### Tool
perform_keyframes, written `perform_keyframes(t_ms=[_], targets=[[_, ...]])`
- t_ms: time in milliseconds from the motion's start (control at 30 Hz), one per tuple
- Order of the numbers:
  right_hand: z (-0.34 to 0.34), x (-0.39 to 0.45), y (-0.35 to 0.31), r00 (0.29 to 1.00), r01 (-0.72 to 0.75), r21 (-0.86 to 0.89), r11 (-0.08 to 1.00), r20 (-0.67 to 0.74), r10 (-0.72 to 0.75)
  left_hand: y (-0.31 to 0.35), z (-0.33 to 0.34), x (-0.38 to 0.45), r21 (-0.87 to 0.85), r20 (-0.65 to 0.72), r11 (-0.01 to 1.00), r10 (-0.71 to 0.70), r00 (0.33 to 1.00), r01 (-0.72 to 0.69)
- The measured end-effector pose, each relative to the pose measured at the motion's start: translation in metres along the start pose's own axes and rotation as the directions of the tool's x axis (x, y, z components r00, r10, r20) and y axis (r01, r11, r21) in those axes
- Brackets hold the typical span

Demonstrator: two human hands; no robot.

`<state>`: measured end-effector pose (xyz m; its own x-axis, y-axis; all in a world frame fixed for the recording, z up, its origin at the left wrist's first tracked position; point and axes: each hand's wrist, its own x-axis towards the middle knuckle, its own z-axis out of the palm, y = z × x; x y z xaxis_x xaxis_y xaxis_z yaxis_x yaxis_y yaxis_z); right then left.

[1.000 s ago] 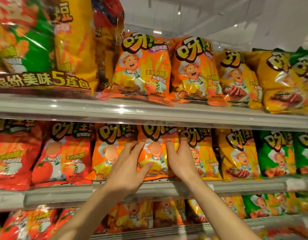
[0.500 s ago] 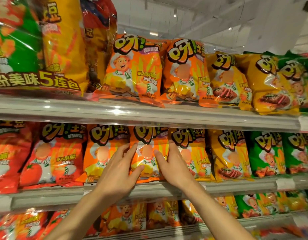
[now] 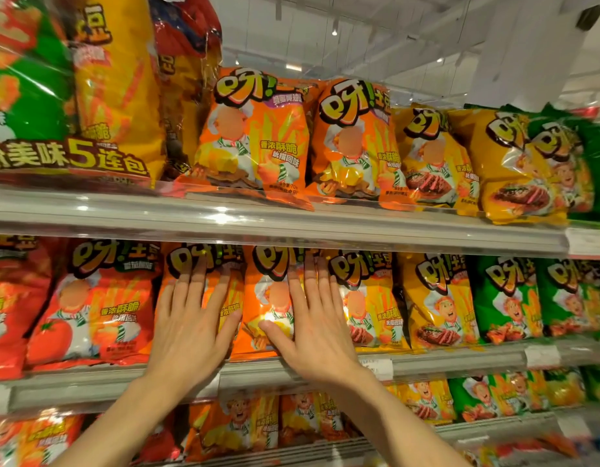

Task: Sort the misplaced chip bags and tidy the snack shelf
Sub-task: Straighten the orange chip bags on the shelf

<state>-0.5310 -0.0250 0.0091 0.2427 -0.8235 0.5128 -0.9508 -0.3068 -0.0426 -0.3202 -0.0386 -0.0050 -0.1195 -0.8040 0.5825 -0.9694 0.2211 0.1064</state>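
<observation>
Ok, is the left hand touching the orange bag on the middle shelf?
Touching. The head view shows the left hand pressed flat, fingers spread, on the front of the orange bag.

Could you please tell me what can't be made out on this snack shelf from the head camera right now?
- Orange bag under the left hand: its front print is mostly covered by the flat fingers.
- Bag between the middle orange bag and the steak-picture bag: masked by the right hand.
- Green bags at the top shelf's right end: blurred and cut off by the frame edge.
- Price labels: too small to read.
</observation>
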Motion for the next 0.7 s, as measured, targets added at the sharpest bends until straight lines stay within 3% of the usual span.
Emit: perform_keyframes(t_ms=[167, 333, 533, 700], targets=[[0.007, 0.002, -0.001, 0.998, -0.042, -0.004, 0.999, 0.039, 0.042, -0.007, 0.008, 0.000, 0.068, 0.015, 0.997, 0.033, 0.999, -0.034], [0.005, 0.008, 0.006, 0.997, -0.081, -0.033, 0.996, -0.011, 0.081, -0.015, 0.007, 0.000, 0.080, 0.033, 0.996, 0.038, 0.999, -0.040], [0.019, 0.001, 0.002, 0.994, -0.053, 0.011, 0.999, 0.101, 0.052, -0.016, 0.009, -0.001, 0.102, 0.023, 0.994, 0.049, 0.999, -0.051], [0.021, 0.003, 0.002, 0.994, -0.075, 0.022, 0.997, 0.078, 0.073, -0.015, 0.009, -0.002, 0.088, 0.000, 0.995, 0.048, 0.999, -0.048]])
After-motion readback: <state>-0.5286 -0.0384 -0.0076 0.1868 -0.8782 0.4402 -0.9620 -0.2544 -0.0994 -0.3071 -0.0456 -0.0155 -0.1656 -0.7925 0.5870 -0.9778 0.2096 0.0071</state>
